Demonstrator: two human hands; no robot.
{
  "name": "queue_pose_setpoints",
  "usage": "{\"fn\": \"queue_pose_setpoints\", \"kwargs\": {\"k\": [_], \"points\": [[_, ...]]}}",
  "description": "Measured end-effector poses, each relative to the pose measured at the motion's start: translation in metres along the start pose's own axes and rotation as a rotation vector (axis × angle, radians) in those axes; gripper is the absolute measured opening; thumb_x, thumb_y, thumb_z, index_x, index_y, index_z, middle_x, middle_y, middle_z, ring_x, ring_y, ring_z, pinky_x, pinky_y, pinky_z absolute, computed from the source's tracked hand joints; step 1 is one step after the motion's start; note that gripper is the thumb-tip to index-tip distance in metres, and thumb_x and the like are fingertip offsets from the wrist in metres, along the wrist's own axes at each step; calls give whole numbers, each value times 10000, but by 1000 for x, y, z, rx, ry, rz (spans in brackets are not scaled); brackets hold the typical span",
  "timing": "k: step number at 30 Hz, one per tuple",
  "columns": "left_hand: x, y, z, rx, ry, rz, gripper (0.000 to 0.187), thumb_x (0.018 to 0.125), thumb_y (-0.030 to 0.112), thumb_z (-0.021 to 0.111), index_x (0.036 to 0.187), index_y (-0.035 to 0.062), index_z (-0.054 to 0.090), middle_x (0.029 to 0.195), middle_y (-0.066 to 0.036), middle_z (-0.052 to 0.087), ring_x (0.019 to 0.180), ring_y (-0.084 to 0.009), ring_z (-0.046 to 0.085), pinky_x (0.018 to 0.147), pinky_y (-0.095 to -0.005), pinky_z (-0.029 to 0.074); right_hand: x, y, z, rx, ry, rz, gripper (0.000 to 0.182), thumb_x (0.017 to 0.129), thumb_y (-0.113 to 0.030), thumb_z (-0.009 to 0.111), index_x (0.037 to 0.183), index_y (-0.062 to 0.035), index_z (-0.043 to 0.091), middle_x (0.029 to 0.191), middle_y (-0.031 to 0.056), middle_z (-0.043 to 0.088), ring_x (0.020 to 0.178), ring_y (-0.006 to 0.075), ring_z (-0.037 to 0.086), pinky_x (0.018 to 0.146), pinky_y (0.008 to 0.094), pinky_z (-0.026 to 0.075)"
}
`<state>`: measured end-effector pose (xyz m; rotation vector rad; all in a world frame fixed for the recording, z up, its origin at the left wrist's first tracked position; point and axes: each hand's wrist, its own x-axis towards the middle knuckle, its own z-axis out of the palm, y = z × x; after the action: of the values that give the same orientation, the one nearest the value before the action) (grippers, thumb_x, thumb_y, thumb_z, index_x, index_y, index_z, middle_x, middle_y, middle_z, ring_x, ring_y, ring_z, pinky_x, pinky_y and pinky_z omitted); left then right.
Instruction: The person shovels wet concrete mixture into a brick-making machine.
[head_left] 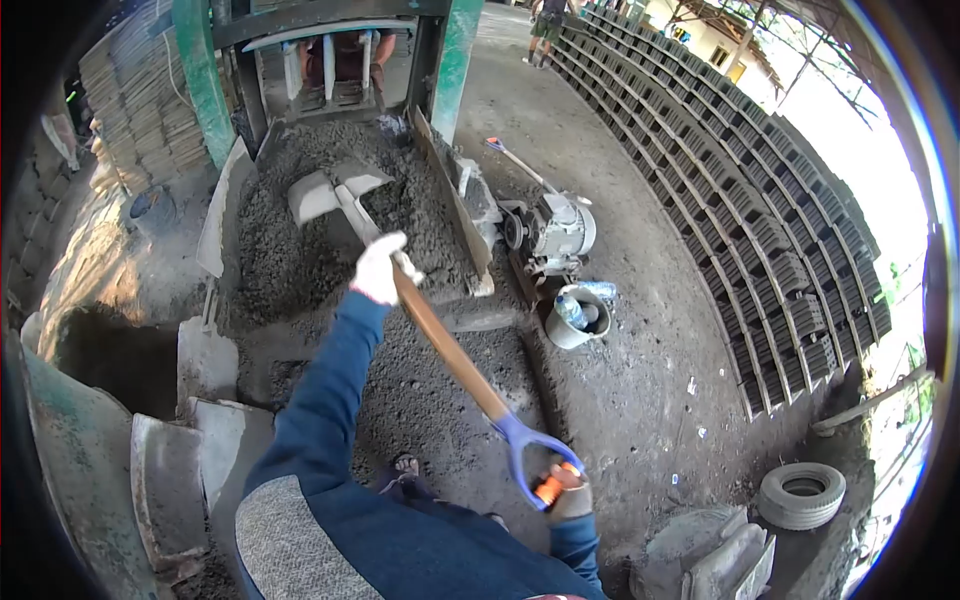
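A shovel with a wooden shaft and a blue D-shaped handle slants across the middle of the head view. My left hand, in a white glove, is wrapped round the shaft just above the metal blade. Down at the other end, my right hand is closed on the orange grip of the handle. The grey blade lies over a heap of dark, damp, crumbly mix, inside a trough with raised side boards. Part of the blade seems covered by mix.
A green-framed machine stands behind the trough, with a person partly hidden beyond it. Right of the trough are a motor, a second shovel and a bucket of bottles. Racks of blocks curve along the right; a tyre lies below.
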<state>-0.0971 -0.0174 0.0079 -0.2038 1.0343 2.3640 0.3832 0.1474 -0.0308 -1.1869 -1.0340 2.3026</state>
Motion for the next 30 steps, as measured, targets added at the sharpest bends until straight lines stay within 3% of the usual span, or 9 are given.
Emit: {"fn": "queue_pose_setpoints", "kwargs": {"k": [3,4,9,14,20,22,24,28,30], "points": [[-85,-82,10,-131,-193,-133,132,911,244,658,870,132,600,644,-36,544,579,-247,570,665,-507,512,-7,29,-123,-120,217,-44,131,744,-60,703,868,-43,664,733,67,628,652,227,623,586,355,531],[-112,-109,13,-164,-247,-171,125,916,234,652,879,122,611,653,-47,563,591,-259,592,678,-519,519,-8,55,-181,-413,256,-181,167,722,-87,715,865,-21,658,721,79,637,665,232,638,583,389,525],[-231,-218,36,-57,-192,-342,96,918,161,648,896,68,639,692,-81,616,632,-266,644,783,-583,542,-89,91,-342,-166,41,1,406,889,-199,553,1162,71,683,1120,149,715,986,269,690,938,385,549],[-308,-282,50,-31,-77,-475,62,897,85,676,876,52,629,710,-79,610,642,-261,633,797,-589,555,-177,91,-406,-307,314,258,289,901,-119,620,1109,65,696,1047,137,721,935,249,691,870,370,563],[-265,-265,45,21,-58,-450,103,881,112,685,820,59,621,690,-93,604,629,-262,635,789,-568,562,-186,76,-364,-197,447,270,248,840,-86,671,1046,47,706,970,131,723,847,246,694,797,365,576],[-239,-234,47,-27,-59,-457,94,874,101,662,807,41,636,666,-106,595,592,-270,620,699,-555,573,-173,74,-345,-164,477,246,237,819,-75,689,1025,40,710,944,129,723,817,246,695,773,363,580],[-188,-212,30,-34,-159,-403,89,876,108,625,885,20,623,660,-113,578,587,-276,616,701,-558,567,-151,79,-315,-116,466,185,228,799,-64,706,1004,34,714,918,127,724,787,245,696,749,362,584],[-56,-147,5,-8,-202,-328,98,883,136,578,904,41,587,627,-111,551,561,-269,577,677,-540,549,-79,64,-143,-112,383,-9,210,748,-35,736,950,6,695,790,74,676,620,215,640,556,359,542],[-11,-94,5,71,-225,-252,67,846,131,594,878,73,581,636,-74,541,569,-237,569,652,-503,514,-40,73,-86,-205,310,-99,102,841,-55,724,926,-27,675,732,66,636,569,191,609,508,337,507]]}}
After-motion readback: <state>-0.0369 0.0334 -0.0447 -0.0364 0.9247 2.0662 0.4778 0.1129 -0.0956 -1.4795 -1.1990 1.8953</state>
